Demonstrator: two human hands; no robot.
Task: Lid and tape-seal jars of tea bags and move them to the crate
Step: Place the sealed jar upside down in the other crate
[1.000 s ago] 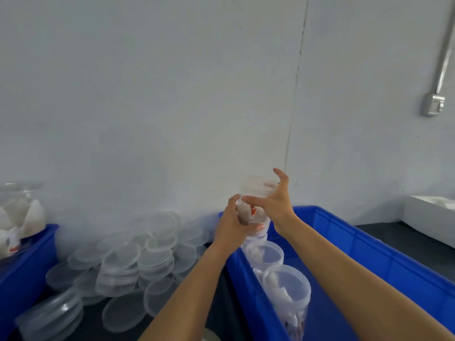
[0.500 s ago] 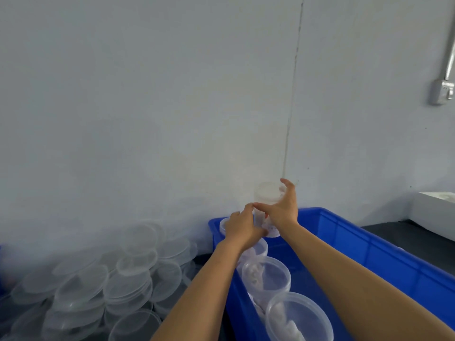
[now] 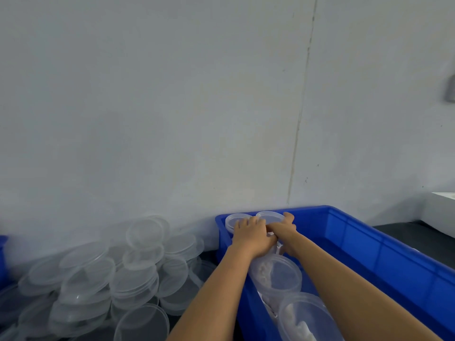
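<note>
A clear lidded jar of tea bags (image 3: 269, 216) stands low in the far left corner of the blue crate (image 3: 369, 244). My right hand (image 3: 283, 230) grips its right side, fingers curled over the lid's rim. My left hand (image 3: 251, 236) holds its left side, thumb against my right hand, its fingertips reaching the lid of a neighbouring lidded jar (image 3: 234, 219). Two more lidded jars (image 3: 278, 274) (image 3: 305, 316) stand in a row along the crate's left wall, nearer me and partly under my forearms.
A big pile of loose clear lids (image 3: 138, 267) lies on the dark table left of the crate, against the grey wall. Another blue crate's edge (image 3: 2, 257) shows at far left. A white box (image 3: 443, 210) sits at far right.
Both hands have carried the jar forward and down, from chest height into the crate's far left corner. The view has swung right, so the left crate has nearly left the frame.
</note>
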